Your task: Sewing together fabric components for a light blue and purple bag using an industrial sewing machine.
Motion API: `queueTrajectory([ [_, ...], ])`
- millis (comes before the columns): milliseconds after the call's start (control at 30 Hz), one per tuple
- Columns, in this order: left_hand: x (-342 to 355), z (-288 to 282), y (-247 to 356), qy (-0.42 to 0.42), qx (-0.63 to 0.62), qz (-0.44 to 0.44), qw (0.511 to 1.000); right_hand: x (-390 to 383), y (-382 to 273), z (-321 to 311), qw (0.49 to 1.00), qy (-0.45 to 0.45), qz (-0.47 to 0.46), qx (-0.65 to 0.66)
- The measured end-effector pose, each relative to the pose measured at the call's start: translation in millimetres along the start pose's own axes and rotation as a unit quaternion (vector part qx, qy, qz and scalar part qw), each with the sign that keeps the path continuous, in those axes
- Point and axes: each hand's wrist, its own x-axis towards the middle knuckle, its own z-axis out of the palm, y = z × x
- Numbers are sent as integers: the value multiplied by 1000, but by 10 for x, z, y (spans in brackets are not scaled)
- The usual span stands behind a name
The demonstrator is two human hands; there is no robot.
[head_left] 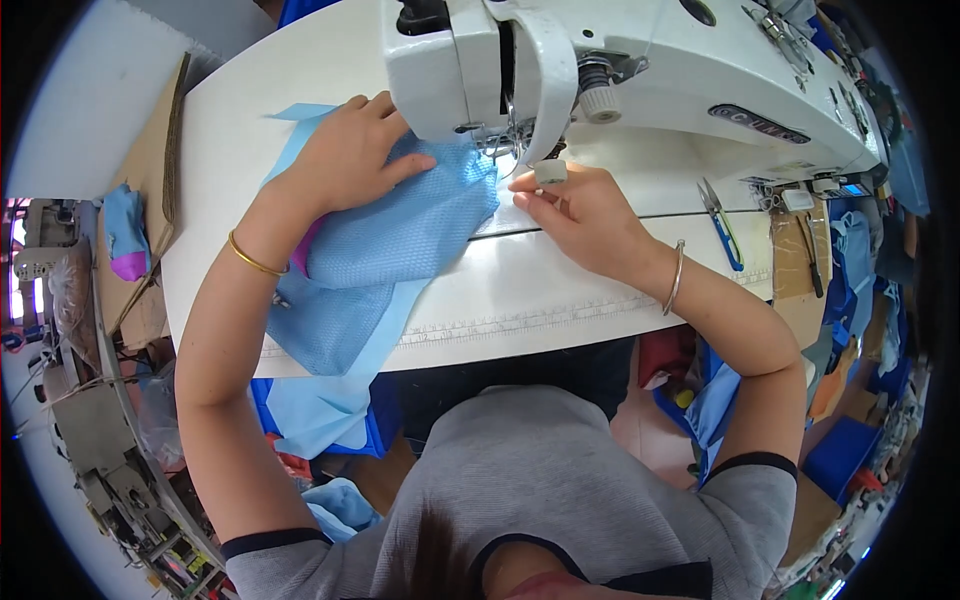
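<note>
My left hand [350,155] lies on a piece of light blue mesh fabric [405,232], thumb apart and fingers stretched toward the machine head. The fabric's right edge reaches under the needle area of a white sewing machine [435,85]. A smooth pale blue layer [405,315] shows beneath the mesh and hangs over the table's front edge, and a bit of magenta cloth [303,252] peeks out by my left wrist. Just right of the needle, my right hand [598,222] is closed in a pinch; whatever its fingertips hold is too small to make out.
Scissors [722,228] with blue-green handles lie on the white table [620,300], right of my right hand. A ruler strip [500,322] runs along the front. Below the table are a blue bin [385,415] and more blue cloth [340,505]. Cardboard [150,200] stands at the left.
</note>
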Motion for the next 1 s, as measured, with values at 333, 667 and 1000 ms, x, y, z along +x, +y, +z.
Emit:
queueTrajectory([
  [333, -22, 143, -343, 151, 51, 128, 979, -436, -674, 1073, 935, 8, -339, -105],
  [667, -260, 243, 11, 143, 12, 108, 984, -1257, -256, 406, 935, -73, -305, -166],
  [1000, -261, 104, 143, 196, 21, 147, 969, -819, -184, -105, 990, 59, -111, -70],
])
